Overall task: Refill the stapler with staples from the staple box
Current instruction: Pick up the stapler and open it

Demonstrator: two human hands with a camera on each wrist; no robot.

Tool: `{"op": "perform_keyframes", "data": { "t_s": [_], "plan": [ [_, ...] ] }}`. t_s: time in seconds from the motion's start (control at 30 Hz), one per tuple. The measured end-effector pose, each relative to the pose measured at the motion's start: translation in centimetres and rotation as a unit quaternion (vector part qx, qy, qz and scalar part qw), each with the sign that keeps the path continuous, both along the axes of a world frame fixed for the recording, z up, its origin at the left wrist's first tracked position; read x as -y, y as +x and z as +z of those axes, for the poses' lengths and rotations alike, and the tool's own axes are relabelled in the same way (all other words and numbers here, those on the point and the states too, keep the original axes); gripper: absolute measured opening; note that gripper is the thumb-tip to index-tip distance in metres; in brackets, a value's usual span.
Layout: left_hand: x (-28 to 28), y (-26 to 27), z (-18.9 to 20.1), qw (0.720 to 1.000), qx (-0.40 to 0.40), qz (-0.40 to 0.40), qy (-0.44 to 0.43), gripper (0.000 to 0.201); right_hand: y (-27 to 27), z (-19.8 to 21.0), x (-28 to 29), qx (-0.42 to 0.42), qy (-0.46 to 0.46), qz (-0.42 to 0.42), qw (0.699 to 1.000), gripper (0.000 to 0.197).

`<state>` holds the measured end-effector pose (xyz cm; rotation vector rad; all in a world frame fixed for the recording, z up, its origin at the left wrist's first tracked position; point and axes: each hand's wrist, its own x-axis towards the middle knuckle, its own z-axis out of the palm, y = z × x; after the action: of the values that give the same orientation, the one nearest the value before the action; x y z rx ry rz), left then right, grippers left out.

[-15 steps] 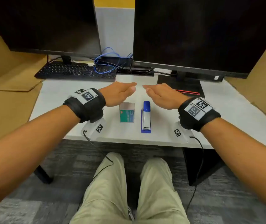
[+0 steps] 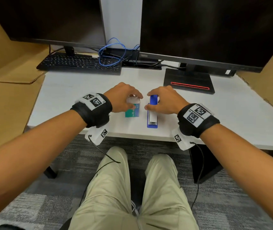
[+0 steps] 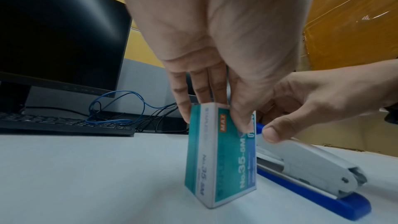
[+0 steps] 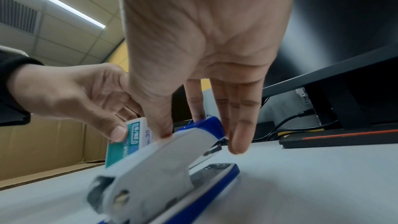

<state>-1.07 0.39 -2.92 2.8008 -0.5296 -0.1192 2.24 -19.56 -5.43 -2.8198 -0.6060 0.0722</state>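
Observation:
A teal and white staple box (image 2: 133,112) stands upright on the white desk (image 2: 82,90). My left hand (image 2: 135,101) grips its top from above, thumb on the near face and fingers behind it, as the left wrist view shows (image 3: 221,156). Just right of it lies a grey and blue stapler (image 2: 152,117), closed, hinge end toward me. My right hand (image 2: 152,102) pinches its far end, with the thumb on the left side and the fingers around the blue tip. In the right wrist view the stapler (image 4: 163,163) sits under that hand (image 4: 200,135).
Two dark monitors stand at the back, the right one on a black base (image 2: 188,82) with a red line. A black keyboard (image 2: 79,63) and a looped blue cable (image 2: 111,52) lie behind. Cardboard sheets flank the desk. The front edge runs close under my wrists.
Both hands were flat and open, hovering beyond the two objects. They have dropped and drawn back, the left closing on the staple box and the right on the stapler.

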Motion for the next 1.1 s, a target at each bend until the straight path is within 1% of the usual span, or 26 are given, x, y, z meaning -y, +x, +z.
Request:
{"op": "perform_keyframes", "data": {
  "t_s": [0.13, 0.27, 0.37, 0.43, 0.57, 0.63, 0.8, 0.87, 0.93, 1.0, 1.03, 1.07, 1.1],
  "plan": [
    [-0.3, 0.2, -0.2, 1.000, 0.006, 0.003, -0.004, 0.044, 0.3, -0.1, 0.1, -0.020, 0.028, -0.003, 0.999, 0.062],
    [-0.4, 0.5, -0.3, 1.000, 0.012, 0.002, -0.011, 0.044, 0.6, 0.1, 0.3, -0.057, 0.037, 0.026, 0.997, 0.064],
    [-0.6, 0.6, -0.6, 1.000, 0.011, 0.003, -0.019, 0.044, 0.6, 0.3, 0.5, -0.069, 0.027, 0.052, 0.996, 0.067],
    [-0.7, 0.7, -0.7, 1.000, 0.011, 0.001, -0.023, 0.044, 0.6, 0.3, 0.7, -0.065, 0.024, 0.067, 0.995, 0.063],
    [-0.9, 0.8, -0.8, 1.000, 0.011, -0.003, -0.027, 0.044, 0.6, 0.0, 0.8, -0.037, 0.020, 0.094, 0.995, 0.041],
    [-0.9, 0.7, -0.8, 0.999, 0.013, -0.007, -0.029, 0.044, 0.6, -0.1, 0.7, -0.025, 0.021, 0.098, 0.995, 0.038],
    [-1.2, 0.7, -0.7, 1.000, 0.010, -0.015, -0.015, 0.044, 0.8, 0.1, 0.7, -0.021, 0.018, 0.106, 0.994, 0.038],
    [-1.4, 0.6, -0.8, 0.999, 0.033, -0.025, -0.003, 0.044, 0.8, 0.1, 0.7, -0.018, 0.023, 0.107, 0.994, 0.038],
    [-1.3, 0.0, -1.0, 0.992, 0.108, -0.059, 0.021, 0.041, 0.7, 0.1, 0.7, -0.017, 0.026, 0.104, 0.994, 0.037],
    [-0.6, -1.2, -1.5, 0.978, 0.177, -0.104, 0.034, 0.027, 0.7, 0.2, 0.8, -0.016, 0.028, 0.103, 0.994, 0.036],
    [-0.3, -1.9, -2.0, 0.972, 0.192, -0.127, 0.039, 0.021, 0.7, 0.2, 0.8, -0.016, 0.029, 0.103, 0.994, 0.035],
    [0.1, -2.4, -2.5, 0.969, 0.192, -0.149, 0.049, 0.020, 0.7, 0.2, 0.8, -0.016, 0.030, 0.103, 0.994, 0.034],
    [0.4, -2.9, -3.0, 0.969, 0.172, -0.162, 0.066, 0.022, 0.7, 0.2, 0.8, -0.017, 0.031, 0.103, 0.994, 0.033]
  ]
}}
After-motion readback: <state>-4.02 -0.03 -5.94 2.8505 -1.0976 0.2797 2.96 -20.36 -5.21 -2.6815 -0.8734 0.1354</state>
